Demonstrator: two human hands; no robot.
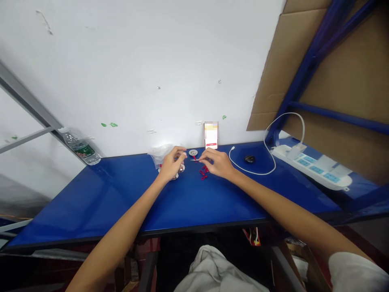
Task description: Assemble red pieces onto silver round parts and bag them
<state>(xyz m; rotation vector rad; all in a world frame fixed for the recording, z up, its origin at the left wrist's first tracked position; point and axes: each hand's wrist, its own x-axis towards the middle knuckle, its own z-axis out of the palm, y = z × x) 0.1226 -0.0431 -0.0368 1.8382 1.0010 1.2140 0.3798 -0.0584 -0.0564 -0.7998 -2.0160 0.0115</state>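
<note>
My left hand point(174, 162) is over a small group of round metallic discs point(181, 168) with red parts, partly hidden beneath it. Its fingers are bent, with thumb and forefinger slightly apart and nothing visible between them. Opposite it, my right hand point(216, 162) pinches a thin, pointed, silvery tool point(194, 159) whose tip points left; its exact kind is too small to tell. Just beyond the tip lies a round grey disc point(193, 153) with a red cord point(195, 157) at its near edge. Several red cord loops point(203, 175) lie by my right hand.
A crumpled clear plastic bag point(158, 154) lies behind my left hand. A lit phone point(211, 136) leans on the wall. To the right are a white cable point(258, 173), a black mouse point(249, 159) and a power strip point(316, 168). A water bottle point(80, 147) leans far left.
</note>
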